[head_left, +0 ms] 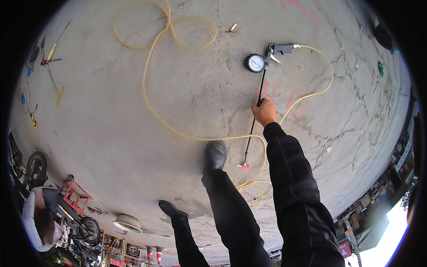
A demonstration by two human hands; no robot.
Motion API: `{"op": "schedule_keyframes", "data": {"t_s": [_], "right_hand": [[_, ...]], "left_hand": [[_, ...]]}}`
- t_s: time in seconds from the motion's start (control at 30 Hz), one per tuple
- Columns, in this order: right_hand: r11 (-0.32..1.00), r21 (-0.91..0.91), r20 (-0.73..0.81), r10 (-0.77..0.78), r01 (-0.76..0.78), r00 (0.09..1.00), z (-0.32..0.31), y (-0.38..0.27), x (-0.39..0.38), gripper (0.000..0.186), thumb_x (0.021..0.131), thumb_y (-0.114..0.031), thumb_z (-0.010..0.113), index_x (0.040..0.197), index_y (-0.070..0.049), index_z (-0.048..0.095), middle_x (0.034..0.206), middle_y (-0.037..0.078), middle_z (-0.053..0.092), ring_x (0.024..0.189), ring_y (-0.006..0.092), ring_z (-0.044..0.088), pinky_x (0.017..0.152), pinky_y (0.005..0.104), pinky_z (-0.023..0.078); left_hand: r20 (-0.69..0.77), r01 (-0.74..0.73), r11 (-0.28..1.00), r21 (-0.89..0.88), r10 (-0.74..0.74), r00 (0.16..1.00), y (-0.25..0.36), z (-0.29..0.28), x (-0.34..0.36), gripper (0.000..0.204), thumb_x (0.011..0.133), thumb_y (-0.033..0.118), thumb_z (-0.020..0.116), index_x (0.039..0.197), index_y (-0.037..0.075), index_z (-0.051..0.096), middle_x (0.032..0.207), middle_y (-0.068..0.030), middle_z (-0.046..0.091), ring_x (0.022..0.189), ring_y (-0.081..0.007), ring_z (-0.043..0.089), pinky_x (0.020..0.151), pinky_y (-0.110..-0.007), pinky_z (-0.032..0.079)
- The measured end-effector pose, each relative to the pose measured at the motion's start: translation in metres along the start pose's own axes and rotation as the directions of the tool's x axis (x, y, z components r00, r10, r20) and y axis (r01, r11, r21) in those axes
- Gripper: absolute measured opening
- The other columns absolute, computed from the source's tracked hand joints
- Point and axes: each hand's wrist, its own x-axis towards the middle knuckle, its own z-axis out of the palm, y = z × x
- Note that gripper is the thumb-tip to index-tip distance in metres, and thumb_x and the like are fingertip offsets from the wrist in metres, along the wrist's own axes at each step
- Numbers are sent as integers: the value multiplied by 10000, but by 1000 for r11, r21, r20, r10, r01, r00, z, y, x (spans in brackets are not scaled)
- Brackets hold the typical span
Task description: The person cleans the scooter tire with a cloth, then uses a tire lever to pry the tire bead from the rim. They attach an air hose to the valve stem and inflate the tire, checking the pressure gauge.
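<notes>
Black inflator gun with round dial gauge [270, 53], thin black hose [261, 87] gripped mid-length.
Right hand [265, 112] wrapped round it, likely for balance; translucent yellow tubing [143, 84] slack, probably for reach.

Hose coil [167, 27] on the floor [200, 89], left of the gauge [255, 63]

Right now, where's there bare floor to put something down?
Bare grey concrete floor lies between the thin yellow hose and the yellow-handled tool, far left. Between the hose's right bend and the green scrap is mostly bare. Crowded: by the right hand, with hose and long black rod.
</notes>
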Motion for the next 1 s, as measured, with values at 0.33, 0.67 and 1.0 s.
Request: {"op": "schedule_keyframes", "data": {"t_s": [0.33,0.67,1.0], "right_hand": [[398,844,-388,-11,360,922,-280,-92,-65,157,907,-73,623,989,52,576,771,80,630,543,145,569,540,297,498],[-30,999,-47,-574,36,817,-318,-192,-446,83,1005,-72,604,1079,-53,571,1086,79,582,785,154,579,757,293,507],[337,941,307,-854,-3,420,-156,-236,-893,109,972,-76,654,1073,-54,622,1099,90,633,828,162,640,773,291,546]], "left_hand": [[312,-509,847,155,447,838,-107,-3,0,290,987,277,626,1137,43,708,935,-155,763,767,-303,742,687,-463,618],[-33,-498,793,-350,521,853,-54,57,26,427,948,180,703,1296,-45,600,905,-130,756,845,-202,738,796,-334,588],[-157,-134,-124,-983,950,268,-105,-66,6,512,1063,199,594,1517,44,417,1345,-140,645,1224,-238,623,1057,-380,497]]}}
